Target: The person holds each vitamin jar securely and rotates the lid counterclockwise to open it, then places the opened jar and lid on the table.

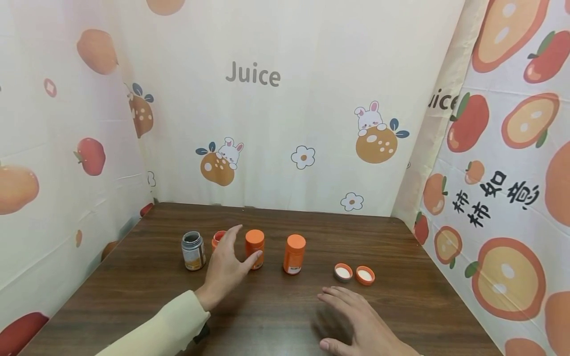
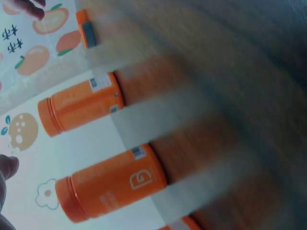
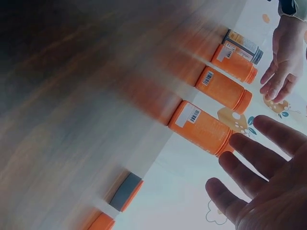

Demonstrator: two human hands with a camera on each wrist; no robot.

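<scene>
Hanging in the air with the left hand [image 1: 228, 269], thumb and fingers wide apart, holding nothing. Just near the open orange bottle [image 1: 215, 243] and the middle orange bottle [image 1: 254, 242], but not touching either one in the right wrist view. Holding nothing with the right hand [image 1: 358, 316] too, fingers spread, on the near side of the gray lid [image 1: 342, 273] and the orange lid [image 1: 365, 276]. At the left end of the row, standing open: the gray bottle [image 1: 194, 254]. To the right, standing with a lid on: the right orange bottle [image 1: 294, 256]. Looks like lid-taking, about half done: two off, two on. Probably calls next for gripping the middle orange bottle, bringing over the right hand, and twisting gently, without bumping the open bottles.
</scene>
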